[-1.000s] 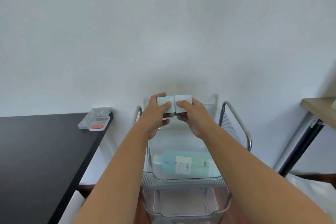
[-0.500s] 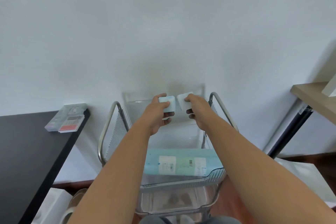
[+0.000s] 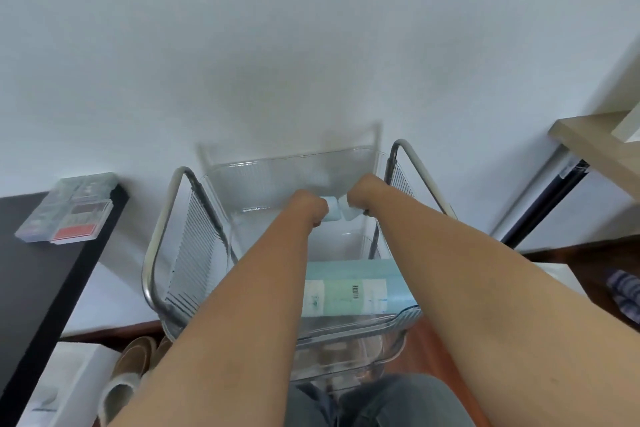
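Together, hands [image 3: 309,210] [image 3: 361,198] grip two smooth, squarish blocks [image 3: 333,212] [image 3: 350,213].

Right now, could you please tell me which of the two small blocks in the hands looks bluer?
The pale blue block, gripped by the left hand. The whitish block beside it, held by the right hand, looks nearly white.
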`<state>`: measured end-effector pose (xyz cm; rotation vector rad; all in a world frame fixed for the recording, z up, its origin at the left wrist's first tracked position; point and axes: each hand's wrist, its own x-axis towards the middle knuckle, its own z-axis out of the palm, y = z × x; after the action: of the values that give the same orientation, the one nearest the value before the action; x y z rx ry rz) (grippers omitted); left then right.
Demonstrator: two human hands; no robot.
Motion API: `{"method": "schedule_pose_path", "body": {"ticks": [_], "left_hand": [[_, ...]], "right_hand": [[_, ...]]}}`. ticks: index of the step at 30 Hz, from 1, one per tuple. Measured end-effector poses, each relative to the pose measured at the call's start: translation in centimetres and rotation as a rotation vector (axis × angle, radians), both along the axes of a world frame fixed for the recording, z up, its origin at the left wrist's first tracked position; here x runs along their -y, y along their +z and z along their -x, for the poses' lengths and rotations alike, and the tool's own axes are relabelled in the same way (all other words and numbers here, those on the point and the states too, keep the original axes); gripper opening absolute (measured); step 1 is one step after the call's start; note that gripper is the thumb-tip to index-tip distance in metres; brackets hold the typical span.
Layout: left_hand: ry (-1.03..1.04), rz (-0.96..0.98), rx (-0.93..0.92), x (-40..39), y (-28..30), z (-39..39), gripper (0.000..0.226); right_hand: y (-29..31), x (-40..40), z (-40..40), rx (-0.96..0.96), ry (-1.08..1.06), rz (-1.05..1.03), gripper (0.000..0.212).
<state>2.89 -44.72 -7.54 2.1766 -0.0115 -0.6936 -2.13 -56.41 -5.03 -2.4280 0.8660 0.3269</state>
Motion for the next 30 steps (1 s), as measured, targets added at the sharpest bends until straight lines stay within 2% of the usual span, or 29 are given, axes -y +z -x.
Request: {"method": "schedule_pose_path", "body": {"ticks": [3,5,7,11,14,17,21,25,30], "left_hand": [[-0.033,-0.054,0.05,0.6,-0.4,-0.4,0.004],[-0.058,-0.121,0.106,0.9,-0.7,-0.7,0.022],[-0.066,-0.156,0.139,1.0,-0.9,-0.8,0.027],[-0.081,-0.226,0.185,0.8,-0.8,-0.7,0.011],[-0.081,-0.225,0.194,0.4,-0.7,-0.5,0.012],[-0.094,-0.257,0.211,0.1,-0.6,-0.1,0.03],[-0.131,-0.271,0.24,-0.1,-0.1,0.4,0.028],[-0.161,-0.246,0.241,-0.1,-0.1,0.4,0.01],[-0.138,-0.18,0.238,0.0,-0.7,0.0,0.026]], "right_hand": [[-0.4,0.1,-0.1,-0.02,0.076,0.094,0.034],[-1.1,0.3,-0.2,-0.016,0.088,0.165,0.029],[-1.6,0.5,-0.3,0.0,0.057,0.195,0.018],[-2.0,1.1,0.1,0.095,0.015,0.194,0.007],[-2.1,1.2,0.7,0.081,0.125,0.282,0.032],[-2.0,0.9,1.4,0.073,0.287,0.379,0.035],[-2.4,0.2,1.7,0.082,0.475,0.463,0.038],[-2.9,-0.3,1.5,0.064,0.534,0.501,0.038],[-3.4,-0.1,1.3,0.079,0.484,0.508,0.037]]}}
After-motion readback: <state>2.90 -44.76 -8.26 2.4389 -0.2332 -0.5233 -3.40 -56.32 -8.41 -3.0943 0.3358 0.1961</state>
